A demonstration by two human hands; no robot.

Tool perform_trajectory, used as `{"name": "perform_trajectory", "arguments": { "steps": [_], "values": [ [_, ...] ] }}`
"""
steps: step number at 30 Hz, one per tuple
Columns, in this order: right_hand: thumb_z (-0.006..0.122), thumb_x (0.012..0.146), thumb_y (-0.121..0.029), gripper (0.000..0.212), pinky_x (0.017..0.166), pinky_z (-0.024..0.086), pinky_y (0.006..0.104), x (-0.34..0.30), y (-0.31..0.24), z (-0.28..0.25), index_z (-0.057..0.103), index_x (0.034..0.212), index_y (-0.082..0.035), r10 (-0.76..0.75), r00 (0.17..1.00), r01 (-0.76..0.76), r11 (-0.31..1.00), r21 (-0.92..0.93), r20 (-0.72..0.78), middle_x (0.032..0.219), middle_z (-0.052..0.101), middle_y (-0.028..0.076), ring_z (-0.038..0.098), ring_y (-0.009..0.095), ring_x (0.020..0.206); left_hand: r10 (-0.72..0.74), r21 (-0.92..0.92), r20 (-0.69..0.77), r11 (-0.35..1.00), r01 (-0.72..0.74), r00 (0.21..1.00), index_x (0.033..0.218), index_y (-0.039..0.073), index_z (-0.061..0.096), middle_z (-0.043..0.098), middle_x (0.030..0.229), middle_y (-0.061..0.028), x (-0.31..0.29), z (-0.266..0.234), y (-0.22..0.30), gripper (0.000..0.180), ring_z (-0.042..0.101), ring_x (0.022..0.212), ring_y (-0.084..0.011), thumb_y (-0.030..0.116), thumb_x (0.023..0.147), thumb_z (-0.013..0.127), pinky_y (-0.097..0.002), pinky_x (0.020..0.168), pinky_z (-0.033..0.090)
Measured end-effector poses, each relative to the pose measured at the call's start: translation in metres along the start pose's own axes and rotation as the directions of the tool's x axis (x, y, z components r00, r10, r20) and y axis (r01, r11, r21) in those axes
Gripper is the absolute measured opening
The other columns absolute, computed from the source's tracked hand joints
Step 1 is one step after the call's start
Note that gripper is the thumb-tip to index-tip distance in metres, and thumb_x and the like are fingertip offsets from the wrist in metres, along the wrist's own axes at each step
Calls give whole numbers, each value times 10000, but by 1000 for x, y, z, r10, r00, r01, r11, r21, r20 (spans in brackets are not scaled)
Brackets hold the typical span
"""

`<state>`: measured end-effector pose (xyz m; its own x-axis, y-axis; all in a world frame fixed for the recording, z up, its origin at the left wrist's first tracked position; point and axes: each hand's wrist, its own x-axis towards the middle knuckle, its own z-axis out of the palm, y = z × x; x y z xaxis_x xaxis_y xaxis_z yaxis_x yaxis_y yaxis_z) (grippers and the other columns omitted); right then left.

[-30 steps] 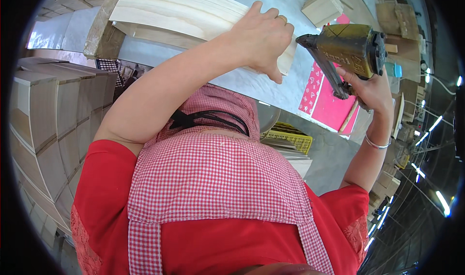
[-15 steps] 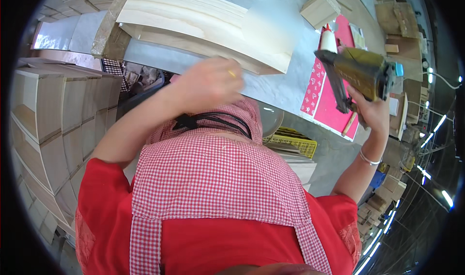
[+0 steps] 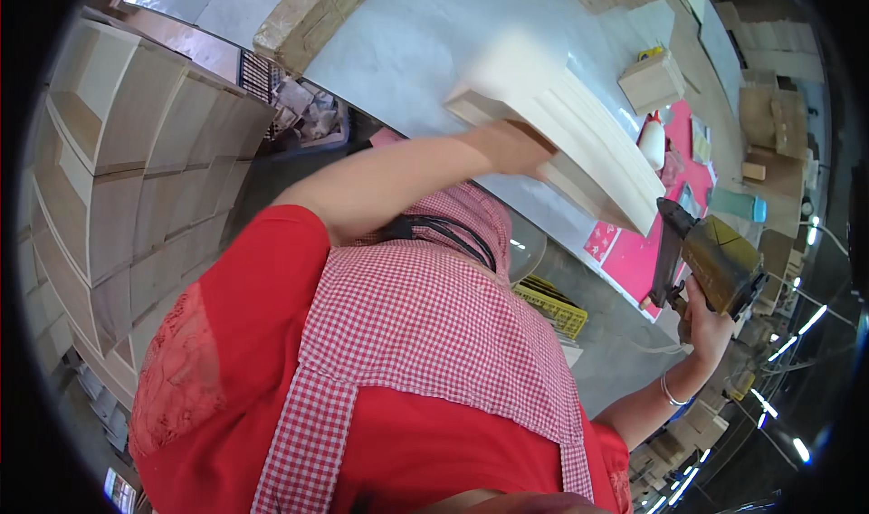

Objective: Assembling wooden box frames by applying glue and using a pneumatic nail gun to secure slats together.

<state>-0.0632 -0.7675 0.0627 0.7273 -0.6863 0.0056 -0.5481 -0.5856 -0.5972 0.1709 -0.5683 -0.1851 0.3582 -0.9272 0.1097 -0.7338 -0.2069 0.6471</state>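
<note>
Gripping the nail gun (image 3: 721, 265), the right hand (image 3: 709, 328) sits at three o'clock in the head view, the gun's nose just beside the box's near corner. The box (image 3: 588, 125) lies toward two o'clock, over the desk (image 3: 389, 57); the left hand (image 3: 523, 147) reaches into its open side, fingers hidden, so its grip cannot be told. Beyond the box, at two o'clock, stands a bottle (image 3: 652, 145).

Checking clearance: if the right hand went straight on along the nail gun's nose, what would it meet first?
The nail gun in the right hand would likely meet the right end of the wooden box; depth is unclear.
</note>
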Motion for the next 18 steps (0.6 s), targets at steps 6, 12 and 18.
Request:
{"name": "perform_trajectory", "arguments": {
  "steps": [6,12,18],
  "values": [
    [793,842,-140,234,437,366,228,20,6,-7,660,987,-13,-167,979,170,985,-15,120,680,593,-19,483,50,495,254,-52,-168,963,-266,953,1009,79,633,651,976,-122,-62,-26,40,324,668,907,-301,268,783,769,-415,754,520],
    [798,839,-153,248,449,373,228,31,-11,3,665,994,-13,-188,970,203,975,-89,156,674,591,-25,491,48,504,-248,-682,-392,725,-98,886,1175,53,614,590,910,10,-103,-119,-13,368,490,691,-81,224,868,724,-242,669,438],
    [803,827,-109,347,564,481,240,57,-35,15,648,1114,10,-330,895,394,900,-186,301,864,671,27,606,87,673,-178,-988,26,145,52,984,1154,25,640,552,972,41,-38,-120,-83,393,456,649,-41,371,967,626,-212,596,407]
  ]
}}
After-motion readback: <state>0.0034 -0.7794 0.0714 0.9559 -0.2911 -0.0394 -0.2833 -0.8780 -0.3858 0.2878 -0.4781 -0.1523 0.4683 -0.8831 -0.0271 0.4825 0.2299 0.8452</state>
